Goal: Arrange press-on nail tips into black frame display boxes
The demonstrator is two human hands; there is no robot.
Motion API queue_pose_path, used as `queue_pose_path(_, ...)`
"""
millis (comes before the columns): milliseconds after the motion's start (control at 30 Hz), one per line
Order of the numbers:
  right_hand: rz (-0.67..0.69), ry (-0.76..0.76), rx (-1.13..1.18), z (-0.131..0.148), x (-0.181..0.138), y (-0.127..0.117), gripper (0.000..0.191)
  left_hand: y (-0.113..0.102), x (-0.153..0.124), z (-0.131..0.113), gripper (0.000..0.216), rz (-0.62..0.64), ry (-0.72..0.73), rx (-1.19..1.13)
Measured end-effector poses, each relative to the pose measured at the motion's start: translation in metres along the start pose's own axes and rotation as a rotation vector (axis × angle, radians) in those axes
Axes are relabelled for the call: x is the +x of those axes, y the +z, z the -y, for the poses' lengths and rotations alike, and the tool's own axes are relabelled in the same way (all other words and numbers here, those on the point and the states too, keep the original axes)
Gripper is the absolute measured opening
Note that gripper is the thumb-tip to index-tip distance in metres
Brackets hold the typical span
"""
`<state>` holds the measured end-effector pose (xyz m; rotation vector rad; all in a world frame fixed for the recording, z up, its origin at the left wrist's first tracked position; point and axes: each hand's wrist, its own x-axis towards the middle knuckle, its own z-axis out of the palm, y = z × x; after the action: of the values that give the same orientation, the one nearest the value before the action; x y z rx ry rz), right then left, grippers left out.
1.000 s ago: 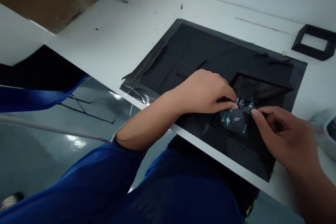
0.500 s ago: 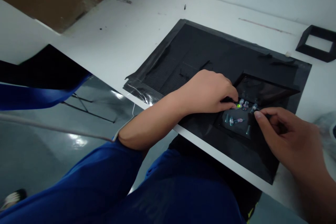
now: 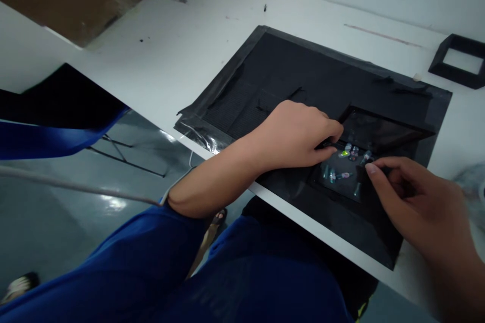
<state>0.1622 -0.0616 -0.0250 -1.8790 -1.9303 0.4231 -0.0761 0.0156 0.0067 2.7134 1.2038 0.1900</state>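
Several small teal, glassy press-on nails with shiny decorations lie in a flat black case [image 3: 318, 187]. One nail [image 3: 345, 152] shines yellow-green in the upper row. My left hand [image 3: 299, 133] is at the case's left side, thumb and forefinger apart close to that nail, with nothing seen between them. At the case's right side, my right hand [image 3: 420, 199] has thumb and forefinger together, beside a teal nail [image 3: 366, 157]. Whether the fingertips hold anything is hidden. The case's dark, see-through lid [image 3: 386, 128] stands open behind the nails.
Under the case lies a black mat [image 3: 299, 65] with taped edges on the white table [image 3: 151, 81]. A black hollow frame [image 3: 456, 81] stands at the back right. A blurred clear object [image 3: 472, 186] is at the right edge. A cable [image 3: 76, 181] crosses the left.
My left thumb has drawn back slightly to the left, off the yellow-green nail, which stays in the case. My right hand has hardly moved. A foot now shows below the table.
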Motion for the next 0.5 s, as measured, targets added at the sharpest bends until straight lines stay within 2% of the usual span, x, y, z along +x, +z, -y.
queue_pose_path(200,0.015,-0.009,0.011,0.000,0.002,-0.001,0.038,-0.001,-0.001,-0.005,0.029,-0.025,0.079,0.008)
queue_pose_path(333,0.013,-0.018,-0.010,-0.001,0.001,0.000,0.038,0.004,0.001,-0.007,0.025,0.017,0.127,0.003)
queue_pose_path(500,0.018,-0.030,-0.011,-0.001,0.001,0.000,0.038,0.009,0.003,-0.007,0.022,-0.003,0.139,0.011)
